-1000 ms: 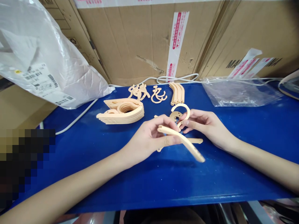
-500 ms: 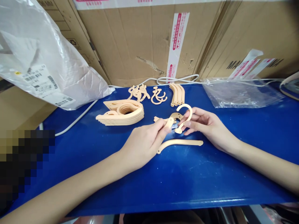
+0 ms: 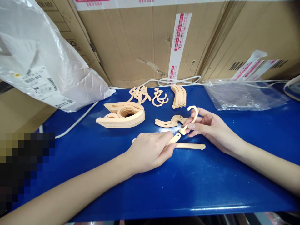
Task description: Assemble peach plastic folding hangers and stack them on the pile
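Observation:
My left hand (image 3: 152, 148) is closed on a beige hanger arm (image 3: 174, 138), whose holed end sticks out past the fingers. Between thumb and fingers of my right hand (image 3: 203, 126) is a beige hanger hook (image 3: 194, 115), its curl upward. The hook's round foot is close to the holed end; I cannot tell if they touch. Beneath my left hand, a second hanger arm (image 3: 192, 146) lies on the table, partly covered. Just beyond the hands lies a curved beige piece with a rounded, holed end (image 3: 170, 121), its right end partly behind my right fingers.
On the blue table (image 3: 178, 187) stand a stack of beige hanger pieces (image 3: 126, 121), loose hooks (image 3: 160, 97) and several hanger arms (image 3: 179, 96). A clear plastic bag (image 3: 246, 95) lies at right, a white package (image 3: 61, 68) at left. Cardboard boxes (image 3: 140, 43) and a white cable (image 3: 178, 82) are behind.
My left hand has moved right and slightly nearer with the hanger arm, now covering part of the arm on the table. My right hand has tilted the hook and shifted slightly right.

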`<state>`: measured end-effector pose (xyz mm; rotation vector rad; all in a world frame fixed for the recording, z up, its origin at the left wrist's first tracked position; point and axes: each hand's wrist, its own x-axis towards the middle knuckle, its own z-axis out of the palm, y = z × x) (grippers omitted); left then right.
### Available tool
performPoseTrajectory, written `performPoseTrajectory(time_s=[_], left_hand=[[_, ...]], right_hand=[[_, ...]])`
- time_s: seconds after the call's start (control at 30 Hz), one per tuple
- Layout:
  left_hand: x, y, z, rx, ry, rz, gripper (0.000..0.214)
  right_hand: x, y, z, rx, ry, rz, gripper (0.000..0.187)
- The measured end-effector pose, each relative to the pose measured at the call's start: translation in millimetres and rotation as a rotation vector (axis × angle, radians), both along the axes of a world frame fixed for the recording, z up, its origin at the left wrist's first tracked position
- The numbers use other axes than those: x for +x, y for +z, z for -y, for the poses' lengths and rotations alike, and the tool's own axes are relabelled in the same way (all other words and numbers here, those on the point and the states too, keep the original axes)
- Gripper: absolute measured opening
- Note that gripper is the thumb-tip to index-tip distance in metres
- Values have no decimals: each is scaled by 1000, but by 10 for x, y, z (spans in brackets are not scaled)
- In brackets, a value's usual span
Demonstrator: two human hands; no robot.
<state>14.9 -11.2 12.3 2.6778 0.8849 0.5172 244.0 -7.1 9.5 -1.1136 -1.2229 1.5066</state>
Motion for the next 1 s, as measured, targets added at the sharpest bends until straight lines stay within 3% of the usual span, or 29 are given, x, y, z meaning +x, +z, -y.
performPoseTrajectory(time_s=[0.33, 0.67, 1.0], left_hand=[[-27, -23, 6, 100, -76, -5, 26], [-40, -42, 2, 119, -71, 50, 25], [-34, -51, 9, 125, -79, 58, 28]], right_hand=[[-5, 12, 3, 10, 71, -22, 32], [35, 19, 9, 14, 116, -4, 52], [71, -2, -4, 38, 195, -5, 51]])
